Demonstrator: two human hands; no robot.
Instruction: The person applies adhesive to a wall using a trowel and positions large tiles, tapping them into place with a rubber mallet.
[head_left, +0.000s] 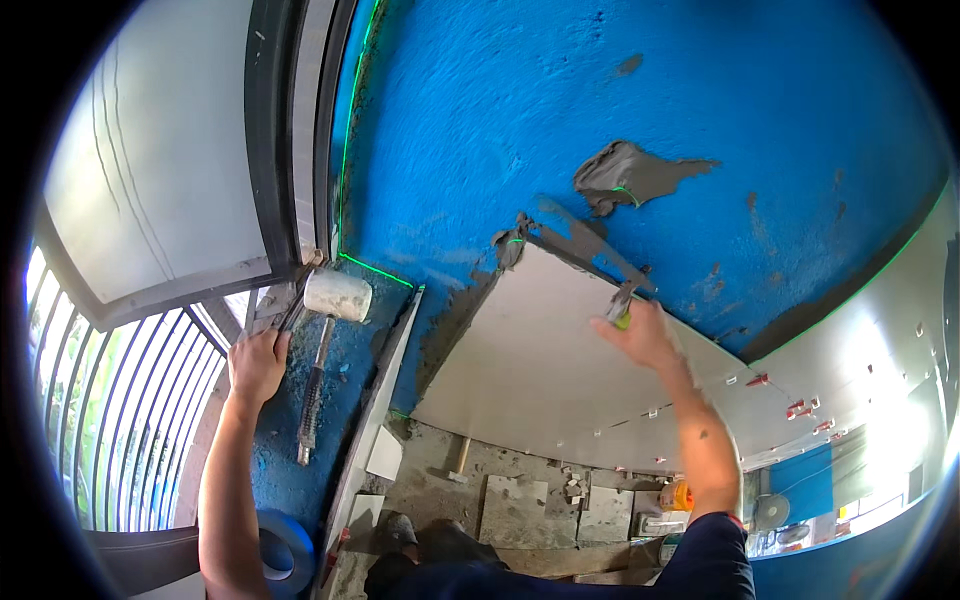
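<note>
My right hand [642, 335] is closed round the handle of a trowel [610, 256], its mortar-smeared blade lying along the top edge of a large pale tile [560, 340] on the wall. A small lump of grey mortar [510, 248] sits at the tile's upper left corner. Higher on the blue wall [480, 110] sticks a bigger patch of mortar [640, 177]. My left hand [258, 365] is closed at the dark window frame [290, 318], its fingertips mostly hidden. Beside it, a mallet [338, 296] with a white head and dark grip rests on the blue sill.
Green laser lines cross the wall. A roll of blue tape [285, 550] lies at the sill's near end. Red tile clips [800, 409] dot the tiles at right. Below are cut tile pieces [512, 510], a wooden-handled tool [460, 460] and an orange container [678, 496]. Window bars [120, 410] stand at left.
</note>
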